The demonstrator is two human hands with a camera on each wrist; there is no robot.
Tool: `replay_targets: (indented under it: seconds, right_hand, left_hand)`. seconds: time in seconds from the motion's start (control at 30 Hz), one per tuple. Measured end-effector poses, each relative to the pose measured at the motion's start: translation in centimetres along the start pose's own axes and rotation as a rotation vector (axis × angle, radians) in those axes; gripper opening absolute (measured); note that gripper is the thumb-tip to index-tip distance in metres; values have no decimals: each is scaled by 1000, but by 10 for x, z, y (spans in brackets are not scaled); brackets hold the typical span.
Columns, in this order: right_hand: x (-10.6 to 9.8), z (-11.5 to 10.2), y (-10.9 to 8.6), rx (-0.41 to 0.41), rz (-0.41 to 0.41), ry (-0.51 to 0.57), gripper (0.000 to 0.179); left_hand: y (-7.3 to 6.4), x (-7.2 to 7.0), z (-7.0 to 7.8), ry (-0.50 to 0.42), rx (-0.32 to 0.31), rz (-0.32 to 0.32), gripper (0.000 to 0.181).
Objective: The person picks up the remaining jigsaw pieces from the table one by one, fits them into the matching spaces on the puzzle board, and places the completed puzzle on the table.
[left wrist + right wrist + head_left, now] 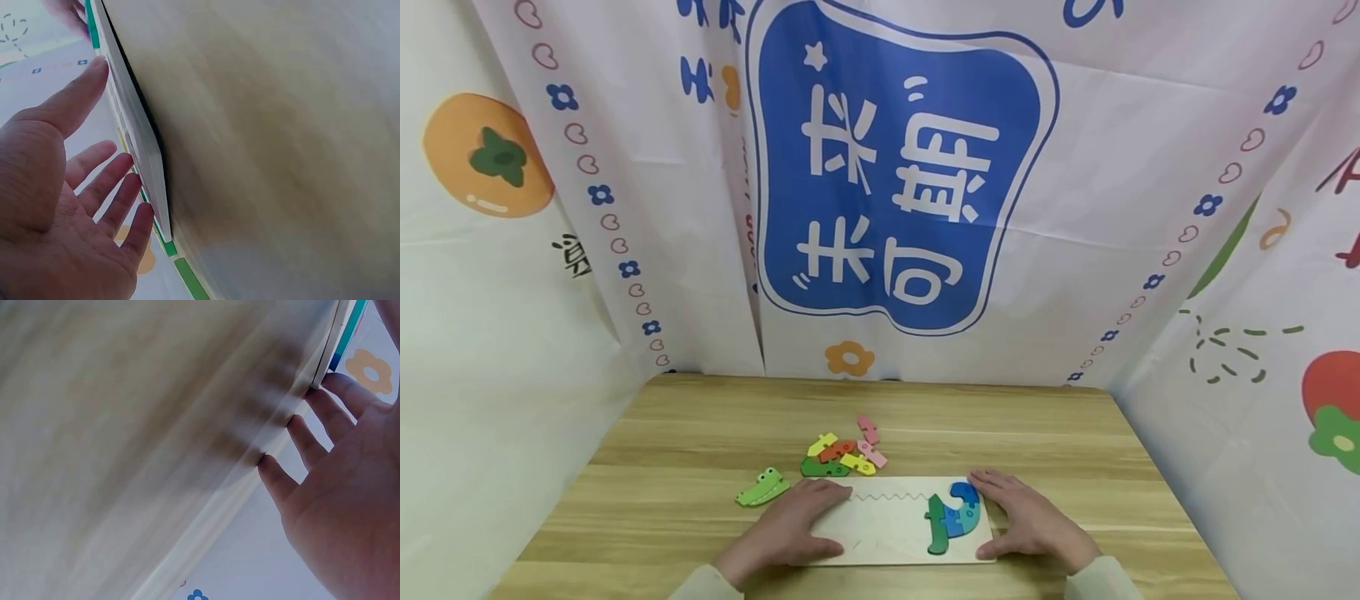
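A pale wooden puzzle board [880, 533] lies on the table, with a zigzag line along its far edge. Blue puzzle pieces [966, 508] form a curved tail at its right end, beside a dark green leg-like piece [937, 527]. My left hand [793, 525] rests at the board's left end, thumb and fingers spread. At the right end my right hand [1030, 517] touches the board, its fingers near the far corner and its thumb near the front one. In the right wrist view the fingers [306, 434] are loosely extended. Neither hand grips a piece.
Left of the board lies a green crocodile head piece [762, 488]. Behind the board's left part are loose pieces: a green one [824, 468], an orange one [835, 451], plus yellow and pink ones. Printed cloth [1120, 317] hangs around the wooden table [1000, 425].
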State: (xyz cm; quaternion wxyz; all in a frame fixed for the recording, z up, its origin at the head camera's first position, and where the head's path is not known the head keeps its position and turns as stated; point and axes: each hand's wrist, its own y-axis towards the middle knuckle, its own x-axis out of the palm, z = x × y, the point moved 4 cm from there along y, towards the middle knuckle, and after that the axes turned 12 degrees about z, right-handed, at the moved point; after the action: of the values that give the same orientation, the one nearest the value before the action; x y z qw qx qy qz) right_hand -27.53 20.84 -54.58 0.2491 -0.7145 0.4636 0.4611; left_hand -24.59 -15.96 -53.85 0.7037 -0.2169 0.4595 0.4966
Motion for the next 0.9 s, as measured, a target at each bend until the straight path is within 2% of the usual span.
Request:
replay_targets:
  seconds: [0.17, 0.43, 0.6, 0.8, 0.9]
  right_hand:
    - [-1, 0, -1, 5, -2, 3, 111]
    - [2, 3, -1, 2, -3, -2, 111]
    - [2, 4, -1, -4, 1, -1, 111]
    - [3, 5, -1, -9, 4, -1, 112]
    - [3, 5, 0, -12, 3, -5, 112]
  left_hand:
    - [4, -1, 3, 37, -5, 3, 73]
    - [11, -2, 6, 31, 20, 3, 72]
    - [14, -2, 4, 20, 11, 2, 70]
    - [23, -3, 1, -46, -28, 94, 62]
    - [30, -4, -3, -49, -44, 143, 59]
